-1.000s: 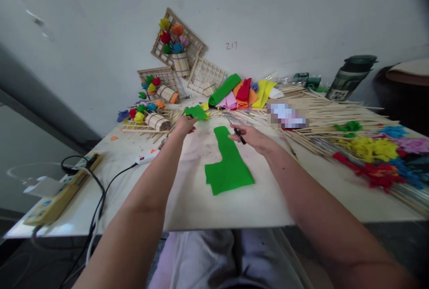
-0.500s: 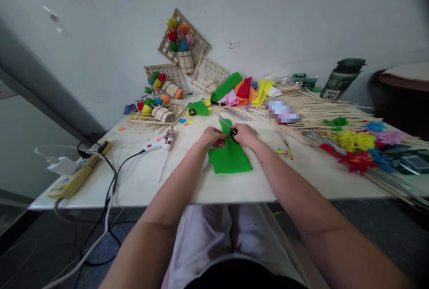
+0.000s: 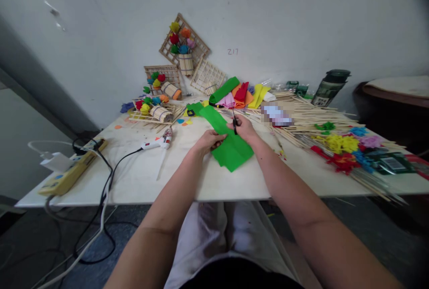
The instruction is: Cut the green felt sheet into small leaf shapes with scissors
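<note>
A strip of green crepe paper (image 3: 228, 146) lies on the white table (image 3: 174, 177) in front of me, its far end running back to the left. My left hand (image 3: 208, 139) pinches the paper's left edge, fingers closed on it. My right hand (image 3: 244, 128) grips black-handled scissors (image 3: 234, 124), held at the paper's upper edge, blades pointing away from me.
A glue gun (image 3: 157, 142) with its cable lies left of the paper, a yellow power strip (image 3: 67, 175) at the far left. Folded coloured paper (image 3: 239, 93), wooden frames with paper flowers (image 3: 181, 47), bamboo sticks (image 3: 318, 112), finished flowers (image 3: 342, 148) and a dark bottle (image 3: 330, 87) crowd the back and right.
My left hand came back from the far green piece to the strip. Both hands now hold the strip, which has been turned and lifted, with the scissors brought to its edge.
</note>
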Tool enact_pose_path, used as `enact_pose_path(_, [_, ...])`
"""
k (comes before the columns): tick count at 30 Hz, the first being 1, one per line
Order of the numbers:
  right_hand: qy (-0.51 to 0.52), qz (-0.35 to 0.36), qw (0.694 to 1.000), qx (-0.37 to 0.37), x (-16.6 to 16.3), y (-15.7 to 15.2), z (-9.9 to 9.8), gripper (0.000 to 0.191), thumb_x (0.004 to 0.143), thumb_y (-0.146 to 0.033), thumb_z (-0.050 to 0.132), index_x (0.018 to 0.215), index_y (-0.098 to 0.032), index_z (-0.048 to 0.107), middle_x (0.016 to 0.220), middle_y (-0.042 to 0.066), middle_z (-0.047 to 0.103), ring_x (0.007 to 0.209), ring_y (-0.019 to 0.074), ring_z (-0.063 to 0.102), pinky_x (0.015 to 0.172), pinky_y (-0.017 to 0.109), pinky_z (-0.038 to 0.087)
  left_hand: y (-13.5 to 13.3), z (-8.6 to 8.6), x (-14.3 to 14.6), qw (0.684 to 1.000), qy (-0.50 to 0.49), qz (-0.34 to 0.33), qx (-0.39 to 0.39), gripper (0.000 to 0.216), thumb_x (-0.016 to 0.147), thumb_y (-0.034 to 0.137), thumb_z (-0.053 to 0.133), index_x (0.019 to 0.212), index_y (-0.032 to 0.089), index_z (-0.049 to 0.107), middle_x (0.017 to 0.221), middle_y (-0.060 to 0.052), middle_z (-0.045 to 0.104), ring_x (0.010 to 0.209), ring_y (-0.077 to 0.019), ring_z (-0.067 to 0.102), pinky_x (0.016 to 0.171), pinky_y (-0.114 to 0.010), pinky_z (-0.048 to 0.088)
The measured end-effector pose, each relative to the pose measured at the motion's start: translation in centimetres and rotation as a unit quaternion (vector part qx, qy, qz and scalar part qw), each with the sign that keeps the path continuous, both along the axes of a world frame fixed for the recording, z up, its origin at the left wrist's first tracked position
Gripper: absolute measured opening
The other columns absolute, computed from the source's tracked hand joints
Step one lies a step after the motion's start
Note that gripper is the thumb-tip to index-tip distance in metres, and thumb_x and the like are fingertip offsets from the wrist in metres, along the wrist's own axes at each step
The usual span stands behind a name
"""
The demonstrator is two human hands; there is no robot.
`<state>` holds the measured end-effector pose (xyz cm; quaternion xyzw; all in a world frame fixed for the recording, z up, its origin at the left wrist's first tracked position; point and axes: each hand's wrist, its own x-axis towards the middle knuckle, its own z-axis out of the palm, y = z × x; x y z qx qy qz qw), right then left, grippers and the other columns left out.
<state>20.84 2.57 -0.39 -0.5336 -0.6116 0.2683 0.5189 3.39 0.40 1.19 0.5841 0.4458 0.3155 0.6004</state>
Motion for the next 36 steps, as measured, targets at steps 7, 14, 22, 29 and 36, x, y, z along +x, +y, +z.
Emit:
enact_pose_path(7, [0.152, 0.107, 0.975, -0.121, 0.6, -0.8, 0.7, 0.047, 0.044, -0.027, 0.079, 0.088, -0.018, 0.064, 0.067, -0.005, 0.057, 0.062, 0.0120, 0.053, 0.059, 0.025, 0.042, 0.7, -0.4, -0.8, 0.994, -0.073, 0.077, 0.031, 0.033, 0.062, 0.039, 0.081, 0.062, 0.015, 0.059, 0.049, 0.003, 0.052, 0.040, -0.0055, 0.039, 0.042, -0.023, 0.023])
enact_pose_path(14, [0.158, 0.084, 0.983, -0.038, -0.5, -0.9, 0.7, 0.050, 0.047, -0.028, 0.076, 0.094, -0.020, 0.060, 0.060, -0.010, 0.046, 0.056, 0.0094, 0.047, 0.054, 0.023, 0.038, 1.0, -0.9, -0.8, 0.984, -0.115, 0.112, 0.083, 0.035, 0.057, 0.042, 0.082, 0.074, 0.015, 0.069, 0.071, -0.004, 0.070, 0.062, -0.0131, 0.060, 0.055, -0.023, 0.041])
enact_pose_path(22, [0.115, 0.022, 0.993, 0.018, -1.3, -0.6, 0.3, 0.053, 0.053, -0.035, 0.073, 0.102, -0.020, 0.059, 0.064, -0.007, 0.049, 0.062, 0.0128, 0.050, 0.059, 0.025, 0.040, 1.3, -1.5, -0.6, 0.986, -0.108, 0.081, 0.096, 0.043, 0.054, 0.045, 0.084, 0.080, 0.012, 0.073, 0.079, -0.007, 0.075, 0.080, -0.0246, 0.069, 0.073, -0.032, 0.054])
enact_pose_path(29, [0.139, 0.037, 0.990, -0.009, -1.6, -0.6, 0.3, 0.050, 0.051, -0.034, 0.073, 0.097, -0.021, 0.059, 0.058, -0.009, 0.042, 0.055, 0.0104, 0.043, 0.053, 0.023, 0.036, 1.9, -1.5, -0.7, 0.976, -0.146, 0.134, 0.092, 0.044, 0.055, 0.046, 0.084, 0.077, 0.013, 0.066, 0.072, -0.004, 0.072, 0.070, -0.0189, 0.066, 0.068, -0.029, 0.053])
enact_pose_path(36, [0.173, 0.036, 0.983, -0.039, -2.1, -0.8, 0.2, 0.050, 0.047, -0.028, 0.071, 0.094, -0.021, 0.058, 0.056, -0.010, 0.046, 0.053, 0.0097, 0.044, 0.052, 0.023, 0.036, 1.9, -1.3, -1.2, 0.979, -0.156, 0.117, 0.062, 0.051, 0.049, 0.051, 0.087, 0.077, 0.013, 0.067, 0.071, -0.006, 0.071, 0.070, -0.0198, 0.067, 0.067, -0.029, 0.052])
